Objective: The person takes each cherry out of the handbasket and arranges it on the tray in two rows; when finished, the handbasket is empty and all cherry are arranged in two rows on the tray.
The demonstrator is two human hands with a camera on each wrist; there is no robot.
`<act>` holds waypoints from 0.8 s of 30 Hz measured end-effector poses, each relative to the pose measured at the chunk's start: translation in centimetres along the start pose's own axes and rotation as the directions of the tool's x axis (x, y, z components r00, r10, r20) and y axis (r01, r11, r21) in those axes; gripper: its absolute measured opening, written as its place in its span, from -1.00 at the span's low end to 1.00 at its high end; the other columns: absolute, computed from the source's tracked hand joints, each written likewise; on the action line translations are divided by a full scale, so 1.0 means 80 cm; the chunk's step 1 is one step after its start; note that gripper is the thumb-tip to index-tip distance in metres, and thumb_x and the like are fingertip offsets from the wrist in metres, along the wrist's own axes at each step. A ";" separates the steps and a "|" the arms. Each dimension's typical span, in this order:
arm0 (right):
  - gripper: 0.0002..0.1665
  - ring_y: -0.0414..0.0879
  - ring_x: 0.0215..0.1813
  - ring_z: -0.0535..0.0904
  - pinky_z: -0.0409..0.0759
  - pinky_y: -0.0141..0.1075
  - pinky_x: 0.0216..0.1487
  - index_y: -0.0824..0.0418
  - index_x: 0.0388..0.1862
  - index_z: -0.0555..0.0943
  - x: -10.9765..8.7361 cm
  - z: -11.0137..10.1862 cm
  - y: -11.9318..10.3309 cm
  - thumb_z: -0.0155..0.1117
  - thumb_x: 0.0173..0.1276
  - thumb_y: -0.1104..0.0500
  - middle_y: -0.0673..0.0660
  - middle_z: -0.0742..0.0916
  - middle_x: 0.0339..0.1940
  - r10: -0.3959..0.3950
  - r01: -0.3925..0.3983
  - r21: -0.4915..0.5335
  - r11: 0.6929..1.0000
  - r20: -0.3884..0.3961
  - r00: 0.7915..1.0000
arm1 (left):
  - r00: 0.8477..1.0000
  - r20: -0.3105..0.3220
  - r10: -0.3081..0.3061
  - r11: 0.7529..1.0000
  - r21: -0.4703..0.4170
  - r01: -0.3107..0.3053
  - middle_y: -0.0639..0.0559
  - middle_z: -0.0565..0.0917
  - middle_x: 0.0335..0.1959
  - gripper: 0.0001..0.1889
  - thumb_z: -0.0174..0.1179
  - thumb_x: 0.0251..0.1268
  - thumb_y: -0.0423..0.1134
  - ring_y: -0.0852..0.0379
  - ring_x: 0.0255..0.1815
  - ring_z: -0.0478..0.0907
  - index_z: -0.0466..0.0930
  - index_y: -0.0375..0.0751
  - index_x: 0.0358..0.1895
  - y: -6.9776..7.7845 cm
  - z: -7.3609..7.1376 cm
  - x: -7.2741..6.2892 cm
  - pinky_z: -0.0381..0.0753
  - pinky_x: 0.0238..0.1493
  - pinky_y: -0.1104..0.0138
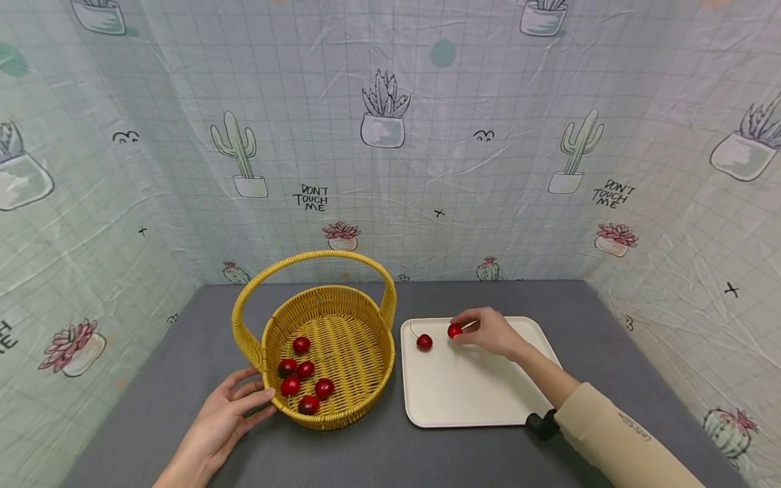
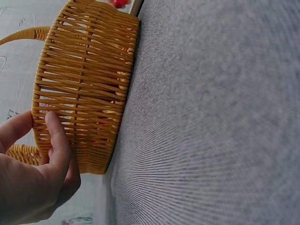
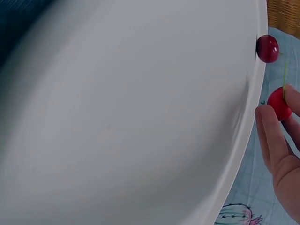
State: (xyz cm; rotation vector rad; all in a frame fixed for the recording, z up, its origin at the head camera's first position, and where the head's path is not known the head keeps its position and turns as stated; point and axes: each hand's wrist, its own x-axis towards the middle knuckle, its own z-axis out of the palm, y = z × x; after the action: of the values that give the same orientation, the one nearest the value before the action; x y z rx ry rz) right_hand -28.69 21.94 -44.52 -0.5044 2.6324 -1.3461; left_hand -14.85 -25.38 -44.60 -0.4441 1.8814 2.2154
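A yellow wicker basket (image 1: pixel 354 352) with a tall arched handle holds several dark red cherries, gathered on its left side. My left hand (image 1: pixel 222 413) holds the basket at its near left, thumb at the rim and fingers against the outer wall. In the left wrist view the fingertips (image 2: pixel 52 119) lie on the weave. Over the back of a cream tray (image 1: pixel 476 393), my right hand (image 1: pixel 485 332) pinches a red cherry (image 3: pixel 277 104) between thumb and fingers, its green stem sticking up. Another cherry (image 1: pixel 424 342) with a stem lies on the tray, left of that hand.
The basket and tray stand side by side on a grey tabletop (image 1: pixel 378 461), with a narrow gap between them. A cactus-print sheet (image 1: pixel 439 169) hangs behind and at both sides. A black device (image 1: pixel 542 425) sits under the right wrist, near the tray's front right corner.
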 end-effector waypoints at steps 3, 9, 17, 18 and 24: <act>-0.60 0.04 -0.09 0.72 0.65 -0.20 -0.11 0.34 0.07 0.72 0.000 0.000 0.002 0.55 0.25 0.30 0.17 0.78 -0.07 0.008 -0.008 -0.031 0.999 -0.008 1.000 | 1.000 -0.002 0.002 1.000 0.002 -0.002 -0.05 0.60 0.01 -0.21 0.29 0.44 -0.39 0.03 0.00 0.66 -0.03 -0.27 0.56 0.000 0.000 0.000 0.69 0.08 0.09; -0.64 -0.04 -0.16 0.67 0.63 -0.22 -0.15 0.31 -0.03 0.72 0.005 0.005 0.009 0.60 0.20 0.28 0.11 0.76 -0.18 0.023 -0.023 -0.107 0.994 -0.002 1.000 | 1.000 -0.008 -0.002 1.000 0.006 0.002 -0.06 0.60 0.02 -0.20 0.31 0.44 -0.37 0.03 -0.01 0.66 -0.03 -0.27 0.56 -0.001 0.001 0.000 0.69 0.09 0.08; -0.69 -0.11 -0.24 0.60 0.59 -0.25 -0.19 0.30 -0.13 0.72 0.012 0.016 0.011 0.62 0.17 0.28 0.08 0.73 -0.28 -0.012 0.015 -0.161 0.987 0.018 1.000 | 1.000 -0.009 -0.004 1.000 0.001 0.004 -0.05 0.59 0.00 -0.21 0.29 0.44 -0.38 0.03 -0.01 0.66 -0.03 -0.26 0.56 -0.002 -0.002 0.000 0.69 0.09 0.08; -0.69 -0.12 -0.25 0.60 0.59 -0.25 -0.19 0.29 -0.14 0.72 0.012 0.017 0.012 0.62 0.17 0.28 0.08 0.73 -0.29 -0.018 0.020 -0.169 0.985 0.014 1.000 | 1.000 -0.007 -0.005 1.000 0.000 0.005 -0.05 0.59 0.00 -0.21 0.29 0.44 -0.38 0.02 -0.01 0.66 -0.03 -0.26 0.56 -0.002 -0.002 0.000 0.69 0.09 0.08; -0.68 -0.12 -0.26 0.60 0.59 -0.23 -0.19 0.29 -0.14 0.71 0.013 0.016 0.010 0.63 0.16 0.27 0.05 0.72 -0.32 -0.036 0.036 -0.193 0.980 0.004 0.999 | 1.000 -0.006 -0.007 1.000 0.000 0.007 -0.05 0.59 0.01 -0.20 0.30 0.44 -0.37 0.03 -0.01 0.66 -0.02 -0.25 0.56 -0.002 0.000 0.001 0.69 0.09 0.09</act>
State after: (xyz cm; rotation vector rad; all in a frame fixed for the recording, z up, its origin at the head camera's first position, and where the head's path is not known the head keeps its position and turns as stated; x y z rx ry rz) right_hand -29.50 21.04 -45.89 -0.5792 2.7822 -1.1039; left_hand -14.87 -25.38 -44.81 -0.4569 1.8796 2.2118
